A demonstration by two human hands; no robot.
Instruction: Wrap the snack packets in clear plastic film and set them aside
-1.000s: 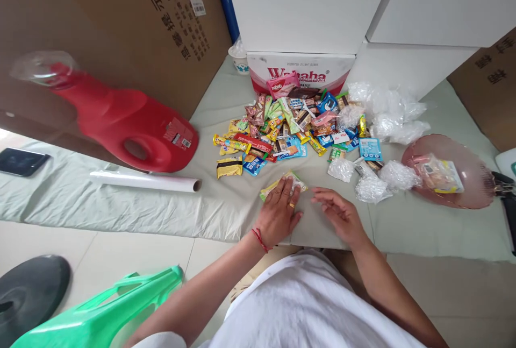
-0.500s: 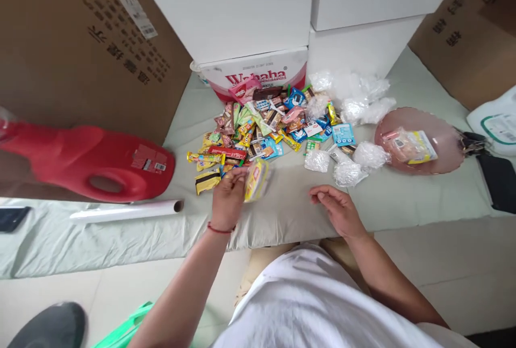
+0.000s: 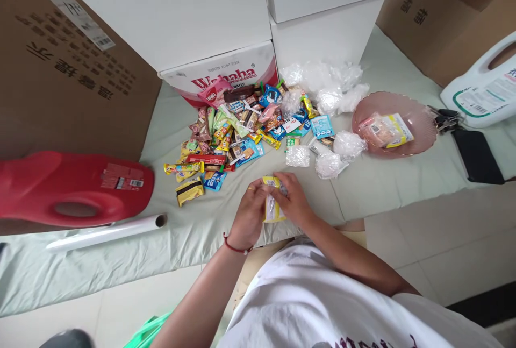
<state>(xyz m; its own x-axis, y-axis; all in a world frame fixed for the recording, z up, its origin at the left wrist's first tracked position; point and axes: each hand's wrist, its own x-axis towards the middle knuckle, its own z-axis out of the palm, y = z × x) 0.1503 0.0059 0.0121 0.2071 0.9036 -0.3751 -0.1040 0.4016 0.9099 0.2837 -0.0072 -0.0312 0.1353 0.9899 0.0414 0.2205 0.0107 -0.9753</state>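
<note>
Between my hands, near the table's front edge, is a yellow and clear snack packet (image 3: 274, 212). My left hand (image 3: 250, 213) grips its left side, fingers closed. My right hand (image 3: 293, 198) is closed on its right side, fingertips over the top part. Both hands partly cover the packet. Beyond them lies a heap of small wrapped snacks (image 3: 242, 122) in many colours. Nearest my left hand on the table are a blue packet (image 3: 214, 180) and a yellow packet with a dark stripe (image 3: 190, 192).
Crumpled clear plastic (image 3: 328, 98) lies right of the heap. A pink glass plate (image 3: 423, 133) bears another yellow packet. A red bottle (image 3: 121, 178) and a white roll (image 3: 108, 233) lie left. White boxes (image 3: 193, 4) stand behind; a black phone (image 3: 478, 155) and a white bottle (image 3: 479, 90) are right.
My left hand has brought the packet right and nearer my body. My right hand has come in from the right and taken hold of it too. The camera view has shifted right.
</note>
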